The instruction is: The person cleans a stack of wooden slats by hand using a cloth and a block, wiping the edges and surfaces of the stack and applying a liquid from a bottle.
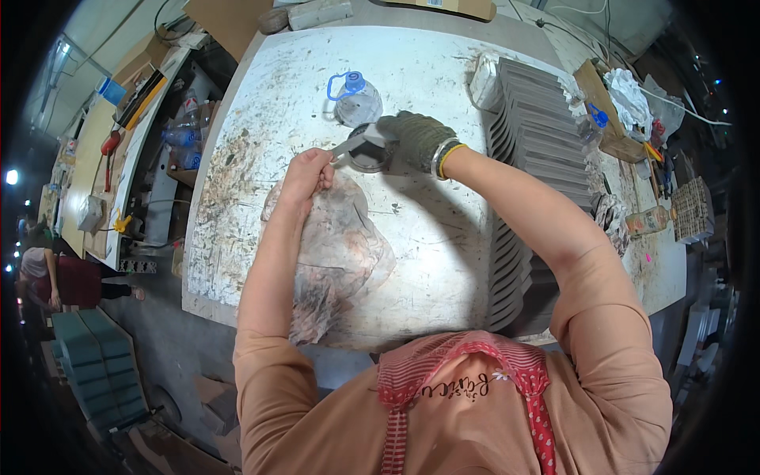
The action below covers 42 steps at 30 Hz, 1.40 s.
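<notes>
The bare left hand (307, 174) pinches a flat grey strip (346, 147), probably light, stiff, best held by its end; the gloved right hand's (421, 138) grip is unclear

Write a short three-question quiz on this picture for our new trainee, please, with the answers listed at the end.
1. True or false: the left hand wears a glove and the right hand is bare.

2. What colour are the cap and handle of the clear plastic jug beyond the dark round container?

3. Where on the table is the stack of ridged grey pieces?
(a) Toward the person's left
(b) Toward the person's right
(c) Between the two hands

Key:
1. False: the left hand is bare; the right hand wears a dark glove.
2. Blue.
3. (b)
</notes>
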Each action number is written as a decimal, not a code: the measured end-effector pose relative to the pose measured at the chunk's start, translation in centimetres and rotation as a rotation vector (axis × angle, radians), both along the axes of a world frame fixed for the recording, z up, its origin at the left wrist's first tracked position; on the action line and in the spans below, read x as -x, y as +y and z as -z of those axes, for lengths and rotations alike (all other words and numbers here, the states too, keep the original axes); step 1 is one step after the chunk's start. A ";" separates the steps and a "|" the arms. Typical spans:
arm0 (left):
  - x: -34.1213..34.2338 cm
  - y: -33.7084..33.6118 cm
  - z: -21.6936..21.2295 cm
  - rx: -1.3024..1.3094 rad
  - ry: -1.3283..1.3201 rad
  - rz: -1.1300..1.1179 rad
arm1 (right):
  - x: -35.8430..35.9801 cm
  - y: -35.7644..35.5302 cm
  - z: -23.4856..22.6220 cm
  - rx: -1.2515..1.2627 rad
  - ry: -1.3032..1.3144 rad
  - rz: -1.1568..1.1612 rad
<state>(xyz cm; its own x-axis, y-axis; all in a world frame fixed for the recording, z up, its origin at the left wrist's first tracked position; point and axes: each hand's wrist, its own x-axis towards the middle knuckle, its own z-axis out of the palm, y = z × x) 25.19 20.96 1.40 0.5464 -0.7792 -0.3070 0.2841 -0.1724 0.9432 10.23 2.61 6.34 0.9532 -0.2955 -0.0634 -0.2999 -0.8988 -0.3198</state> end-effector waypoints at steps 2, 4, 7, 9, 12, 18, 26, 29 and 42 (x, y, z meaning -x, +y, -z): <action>-0.2 0.5 0.4 -0.017 0.000 -0.029 | 1.3 0.9 -0.2 -0.034 -0.187 0.018; 0.3 0.4 0.3 0.042 0.071 -0.075 | 1.8 -1.5 0.5 -0.638 -0.144 0.216; 1.9 0.1 1.3 0.185 0.268 -0.188 | 1.9 -1.7 1.8 -1.476 -0.173 0.464; 3.1 -0.6 1.7 0.204 0.316 -0.161 | 2.4 -1.7 2.0 -1.750 -0.221 0.485; 4.7 -1.2 2.8 0.223 0.291 -0.138 | 2.2 -0.7 1.5 -1.847 -0.231 0.505; 5.0 -1.2 2.4 0.248 0.252 -0.182 | 2.7 -1.5 2.2 -1.813 -0.162 0.464; 4.8 -1.1 2.4 0.233 0.231 -0.176 | 2.8 -0.9 1.5 -1.801 -0.184 0.495; 4.6 -1.2 2.3 0.190 0.161 -0.169 | 3.0 -1.1 1.3 -1.770 -0.101 0.466; 1.8 -4.3 0.1 -0.236 -1.446 0.232 | 1.5 -1.5 1.1 -1.190 -0.148 0.370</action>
<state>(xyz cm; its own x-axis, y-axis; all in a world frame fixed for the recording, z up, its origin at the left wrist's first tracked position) 23.34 16.63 1.33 0.3543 -0.9002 0.2532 -0.9084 -0.2670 0.3217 8.74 1.14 5.20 0.8465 -0.3793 -0.3736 -0.3638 0.1001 -0.9261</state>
